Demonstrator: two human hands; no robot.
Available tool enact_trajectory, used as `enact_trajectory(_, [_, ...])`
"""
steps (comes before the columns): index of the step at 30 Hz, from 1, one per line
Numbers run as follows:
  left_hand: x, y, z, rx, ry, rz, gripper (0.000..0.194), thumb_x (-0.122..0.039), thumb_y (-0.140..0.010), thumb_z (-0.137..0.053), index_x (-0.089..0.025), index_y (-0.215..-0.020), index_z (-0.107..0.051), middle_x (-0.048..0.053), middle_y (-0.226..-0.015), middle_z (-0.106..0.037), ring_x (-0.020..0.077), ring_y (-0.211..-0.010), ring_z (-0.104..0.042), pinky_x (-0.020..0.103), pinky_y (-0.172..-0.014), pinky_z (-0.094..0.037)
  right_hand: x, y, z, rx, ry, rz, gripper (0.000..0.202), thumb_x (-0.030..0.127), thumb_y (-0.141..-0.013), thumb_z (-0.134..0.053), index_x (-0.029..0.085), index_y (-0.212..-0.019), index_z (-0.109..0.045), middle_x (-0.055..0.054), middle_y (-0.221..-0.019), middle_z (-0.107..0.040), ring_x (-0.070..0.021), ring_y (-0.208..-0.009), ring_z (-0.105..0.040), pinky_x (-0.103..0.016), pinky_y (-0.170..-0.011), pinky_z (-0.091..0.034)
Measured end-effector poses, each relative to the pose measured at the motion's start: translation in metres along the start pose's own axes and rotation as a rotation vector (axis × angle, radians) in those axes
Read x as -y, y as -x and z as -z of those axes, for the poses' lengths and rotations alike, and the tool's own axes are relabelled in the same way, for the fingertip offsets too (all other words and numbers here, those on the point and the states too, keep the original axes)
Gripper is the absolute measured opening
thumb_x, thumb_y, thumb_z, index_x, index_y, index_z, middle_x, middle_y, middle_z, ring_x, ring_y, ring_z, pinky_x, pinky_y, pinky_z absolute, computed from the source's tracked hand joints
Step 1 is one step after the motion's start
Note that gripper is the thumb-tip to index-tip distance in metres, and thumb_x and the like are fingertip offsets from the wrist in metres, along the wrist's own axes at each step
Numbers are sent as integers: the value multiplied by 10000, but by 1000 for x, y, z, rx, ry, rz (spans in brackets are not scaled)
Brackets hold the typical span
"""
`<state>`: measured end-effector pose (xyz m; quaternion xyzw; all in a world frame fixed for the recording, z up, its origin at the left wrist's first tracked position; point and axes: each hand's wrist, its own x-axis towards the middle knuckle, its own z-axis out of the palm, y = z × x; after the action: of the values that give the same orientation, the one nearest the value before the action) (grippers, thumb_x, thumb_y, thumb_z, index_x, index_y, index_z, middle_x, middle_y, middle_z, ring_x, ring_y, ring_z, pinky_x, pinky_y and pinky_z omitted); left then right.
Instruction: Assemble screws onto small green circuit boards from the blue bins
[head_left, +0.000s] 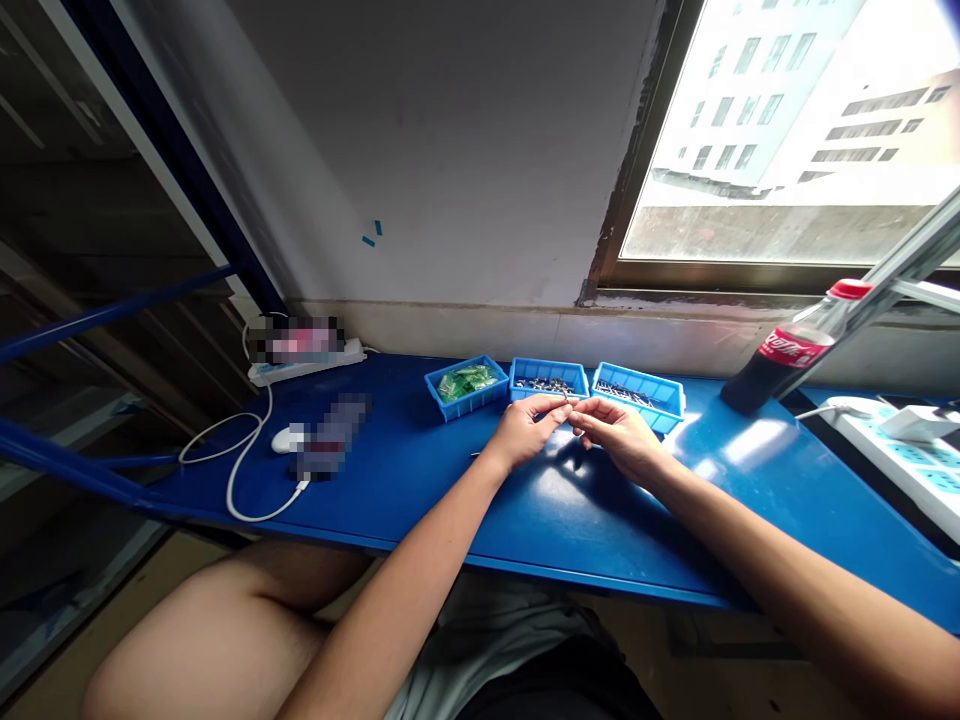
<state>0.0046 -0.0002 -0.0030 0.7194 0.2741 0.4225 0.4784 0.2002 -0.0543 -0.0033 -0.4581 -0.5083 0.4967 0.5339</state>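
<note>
Above the blue tabletop (420,480), my left hand (525,430) and my right hand (611,430) meet fingertip to fingertip. Both are closed in a pinch around something tiny, too small to make out. Just behind them stands a blue bin (550,368) with small metal parts in it. To its right, another blue bin (641,380) contains dark, thin, screw-like pieces. A third blue bin (465,405) on the left holds green packets (466,381). A small thin piece lies on the table by my left wrist, partly hidden.
A cola bottle (787,350) stands at the back right near a power strip (922,440). On the left lie a blurred-out device (330,440), a white cable (234,480), a white rounded object (287,439) and another power strip (311,362). A blue metal frame (112,310) borders the left side.
</note>
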Motion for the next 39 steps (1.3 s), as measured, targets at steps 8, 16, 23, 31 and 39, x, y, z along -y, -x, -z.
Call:
enact_trajectory(8, [-11,5,-2,54,-212,-154,355,-323,-1034,-650,-195,-1345,-766,120,-1414,-744,285,-1318,-707,454,-1172,-564,-2,-1,1,-40,-47,-8,374,524,-745,-964,239,-902,-780,-26,-894,-726,-174,-741,-618,-297,-621,-504])
enact_trajectory(16, [-5,7,4,-1,-651,-224,318,-217,-1032,-613,-153,-1313,-747,133,-1331,-768,298,-1254,-704,487,-1137,-570,-1,-5,5,-98,-124,-45,354,539,-793,-928,248,-950,-804,-31,-897,-738,-166,-741,-635,-275,-581,-502])
enact_trajectory(23, [-10,8,16,-59,-851,-123,300,-139,-991,-637,-178,-1252,-779,104,-1280,-790,267,-1199,-717,422,-1093,-586,5,-9,15,-241,-209,-86,311,489,-801,-921,265,-986,-811,-37,-929,-787,-186,-740,-694,-285,-554,-538])
enact_trajectory(31, [-5,8,18,36,-891,-12,289,-141,-982,-644,-197,-1196,-829,93,-1213,-827,282,-1142,-758,429,-1063,-598,4,-10,16,-185,-224,-150,387,592,-853,-854,222,-957,-810,-63,-835,-743,-175,-660,-648,-270,-490,-525])
enact_trajectory(39, [-6,7,14,-86,-750,-160,248,-103,-979,-650,-211,-1147,-798,82,-1147,-816,257,-1078,-765,419,-1030,-602,-3,-5,7,-85,45,-15,496,718,-886,-760,227,-947,-790,-58,-821,-732,-177,-647,-638,-303,-546,-541])
